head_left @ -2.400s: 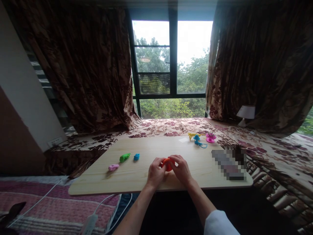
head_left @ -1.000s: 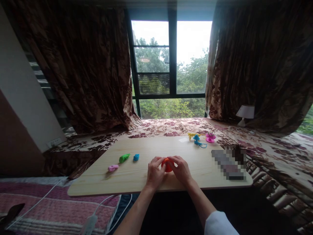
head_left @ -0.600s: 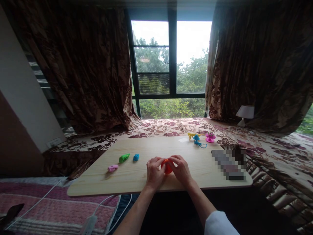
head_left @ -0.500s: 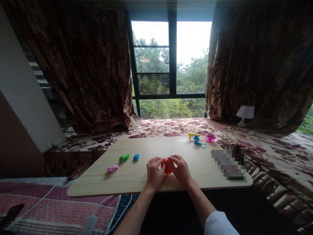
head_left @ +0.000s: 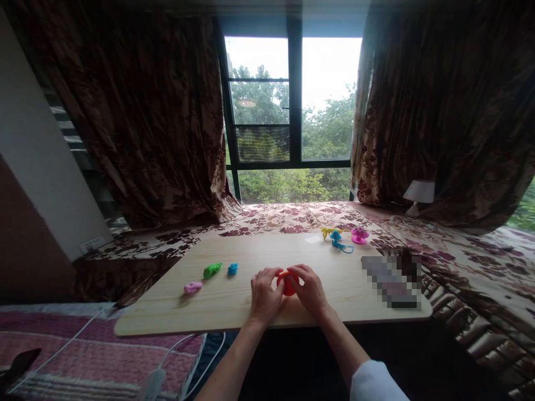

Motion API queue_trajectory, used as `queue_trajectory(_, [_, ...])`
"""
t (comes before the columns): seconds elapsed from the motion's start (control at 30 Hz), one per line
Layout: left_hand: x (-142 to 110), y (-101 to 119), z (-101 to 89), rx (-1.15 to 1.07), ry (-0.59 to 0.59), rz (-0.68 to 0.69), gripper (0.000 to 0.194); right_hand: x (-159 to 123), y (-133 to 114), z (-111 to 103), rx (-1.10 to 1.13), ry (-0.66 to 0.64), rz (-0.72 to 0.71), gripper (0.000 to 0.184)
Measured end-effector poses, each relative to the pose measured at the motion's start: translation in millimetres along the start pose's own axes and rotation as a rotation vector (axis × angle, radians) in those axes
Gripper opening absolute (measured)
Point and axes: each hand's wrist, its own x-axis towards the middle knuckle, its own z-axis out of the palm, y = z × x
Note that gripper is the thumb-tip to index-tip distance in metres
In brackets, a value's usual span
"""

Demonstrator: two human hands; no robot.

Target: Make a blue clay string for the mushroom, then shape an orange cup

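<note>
My left hand [head_left: 266,291] and my right hand [head_left: 308,288] hold a red-orange round piece [head_left: 287,285] between them, just above or on the wooden tabletop; I cannot tell which. It looks like a small cup or disc of modelling clay with a raised rim. Both thumbs press on its near face, and the other fingers curl round its sides and top edge. To the left lie a blue lump [head_left: 233,269], a green roll [head_left: 213,270] and a pink lump [head_left: 193,288].
At the table's [head_left: 167,312] far right edge sit a yellow figure [head_left: 331,231], a blue mushroom shape [head_left: 335,239] and a pink dotted mushroom shape [head_left: 359,235]. A blurred-out item [head_left: 390,281] lies at the right. A lamp [head_left: 419,192] stands on the window seat.
The fingertips have spread slightly at the top of the red-orange piece, so its round rim shows more. Everything else stays where it was.
</note>
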Motion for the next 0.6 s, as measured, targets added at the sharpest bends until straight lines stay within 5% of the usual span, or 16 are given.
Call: queue_trajectory(0.6, [0.0,0.6,0.1,0.015,0.026,0.009,0.023,-0.1,2.4,1.0,0.001,0.011,0.018,0.017])
